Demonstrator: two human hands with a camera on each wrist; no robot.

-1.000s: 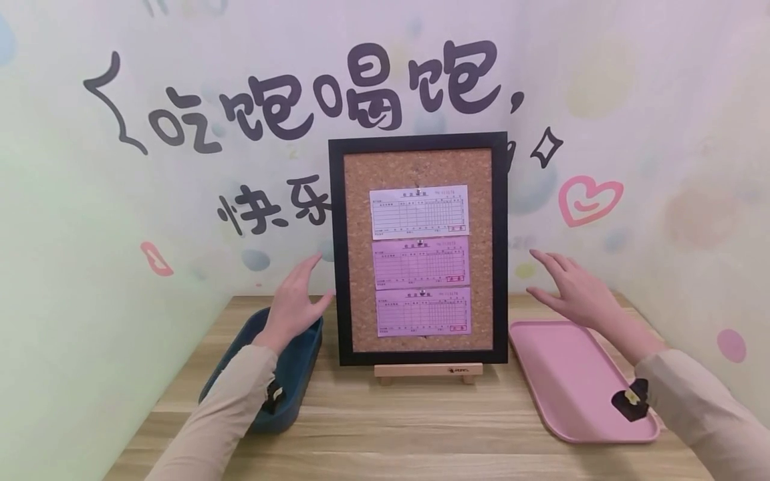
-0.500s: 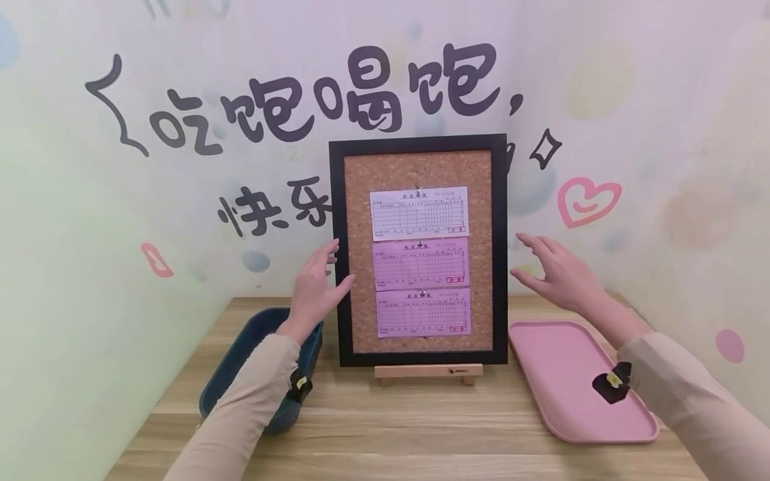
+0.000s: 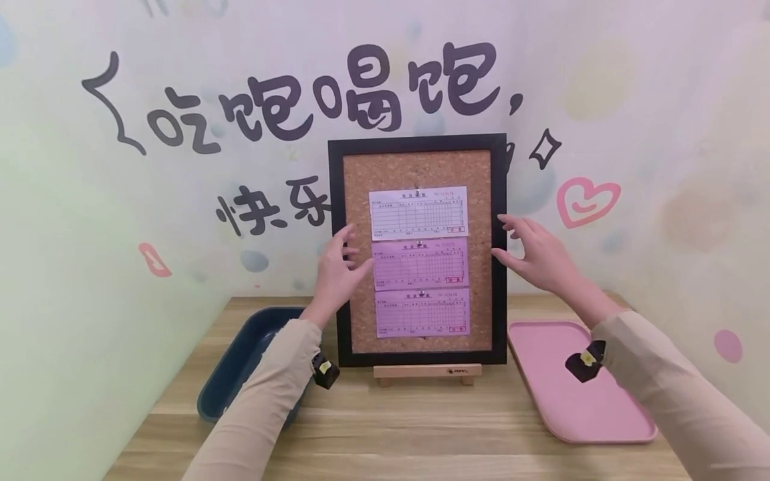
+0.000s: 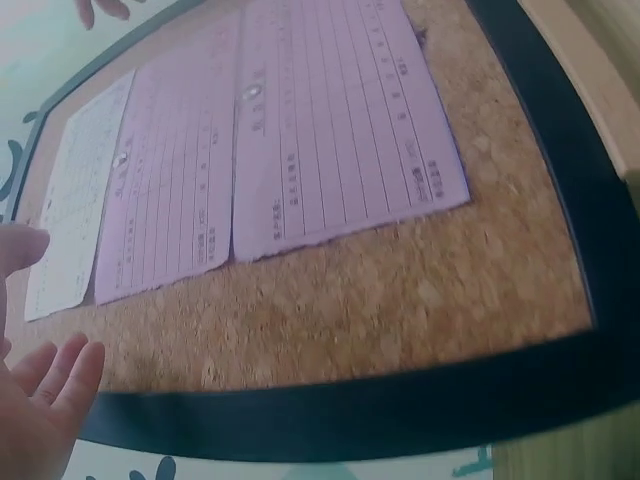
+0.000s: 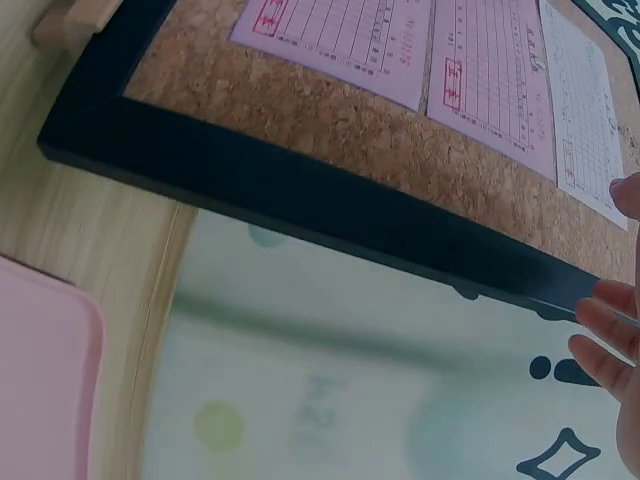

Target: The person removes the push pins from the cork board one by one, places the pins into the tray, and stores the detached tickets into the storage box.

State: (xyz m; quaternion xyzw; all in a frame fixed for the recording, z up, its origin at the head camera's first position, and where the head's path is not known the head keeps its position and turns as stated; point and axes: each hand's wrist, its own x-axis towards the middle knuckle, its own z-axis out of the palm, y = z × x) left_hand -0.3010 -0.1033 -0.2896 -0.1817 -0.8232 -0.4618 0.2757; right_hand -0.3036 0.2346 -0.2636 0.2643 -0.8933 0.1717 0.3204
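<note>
Between our left hand (image 3: 338,274) and right hand (image 3: 541,259) stands the cork board (image 3: 418,168), three paper slips (image 3: 419,264) pinned on it. Both hands look loosely spread by its sides; can't tell if they're touching. Blue tray (image 3: 231,364)'s below our left, pink tray (image 3: 568,404) below our right.

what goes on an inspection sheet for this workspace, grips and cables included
Surface: light wood-grain tabletop.
Job's things: black-framed rectangular cork board on a small wooden easel; pinned on it, one white paper form above two purple paper forms.
Clutter: deep dark-blue tray on the left, partly behind the beige left sleeve; shallow pink tray on the right.
Grips: bare-handed left grip and right grip at the board's sides, holding nothing; contact unclear.
Cables: nothing seen.
Surroundings: pale printed wall.
</note>
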